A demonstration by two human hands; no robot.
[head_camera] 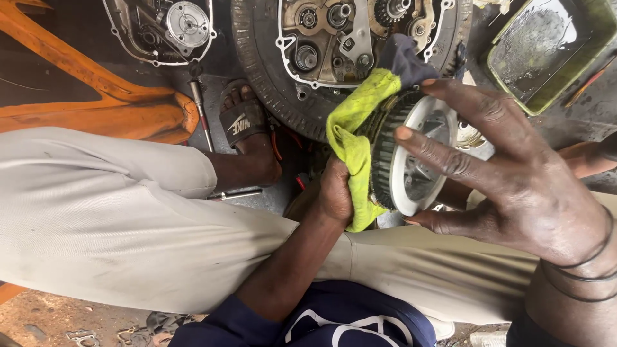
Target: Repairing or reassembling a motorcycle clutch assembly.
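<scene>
My right hand point(508, 173) grips a round metal clutch basket point(411, 151) with a toothed rim, fingers spread across its pale face. Pressed against the basket's toothed edge is a yellow-green cloth point(357, 138), held by my left hand point(335, 193) from below. A dark part of the cloth sticks up behind the basket. Both hands hover over my knees in light trousers.
An open engine case point(340, 38) rests inside a tyre point(257, 71) on the ground ahead. A second engine cover point(164, 29) lies at upper left beside an orange frame point(116, 109). A green tray point(546, 51) stands at upper right. A long tool point(200, 112) lies by my sandalled foot point(247, 128).
</scene>
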